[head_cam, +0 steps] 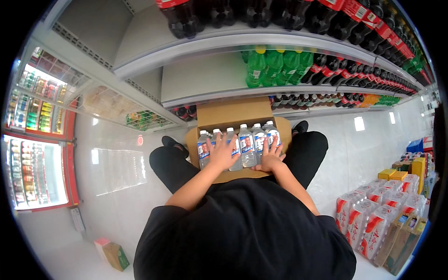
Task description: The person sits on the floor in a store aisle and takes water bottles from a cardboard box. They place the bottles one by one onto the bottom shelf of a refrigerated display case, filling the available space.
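An opened cardboard box [234, 111] stands between my legs, with clear plastic bottles [247, 148] in it, white-capped and blue-labelled. The front row of several bottles is upright or leaning slightly. My left hand [223, 152] lies with spread fingers over the bottles on the left side of the row. On the right, my right hand [271, 158] rests with spread fingers against the bottles there, its thumb near the box's front edge. Whether either hand grips a bottle cannot be told; the palms and the lower parts of some bottles are hidden.
Ahead are store shelves [210, 94] with green soda bottles [256, 68] and dark cola bottles. Wire racks [115, 105] and a lit drinks cooler [38, 173] stand left. Shrink-wrapped packs [376, 224] are stacked right. A small carton [116, 255] lies on the floor at lower left.
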